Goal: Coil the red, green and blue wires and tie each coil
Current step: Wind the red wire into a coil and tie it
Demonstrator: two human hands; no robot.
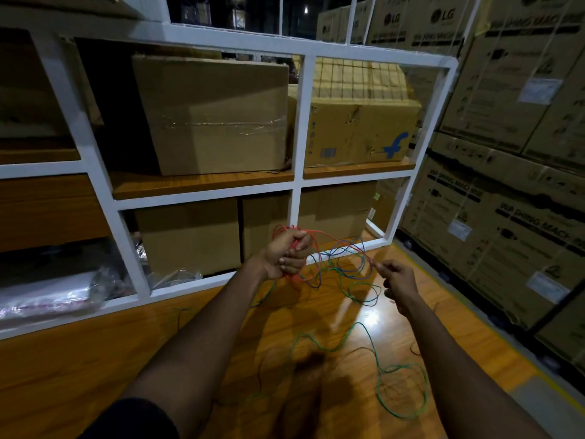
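Note:
My left hand [288, 253] grips a bundle of red wire [329, 235] loops, held up above the wooden floor. A red strand runs from that bundle to my right hand [399, 282], which pinches it between thumb and forefinger. The blue wire [345, 250] hangs tangled between my two hands, crossing the red one. The green wire [402, 369] trails down from the tangle and lies in loose loops on the floor below my right forearm.
A white metal rack [299, 122] with wooden shelves holds cardboard boxes [215, 115] straight ahead. Stacked washing machine cartons [506, 185] form a wall on the right. The glossy wooden floor [95, 359] spreads under my arms. Plastic-wrapped goods [57, 293] sit low left.

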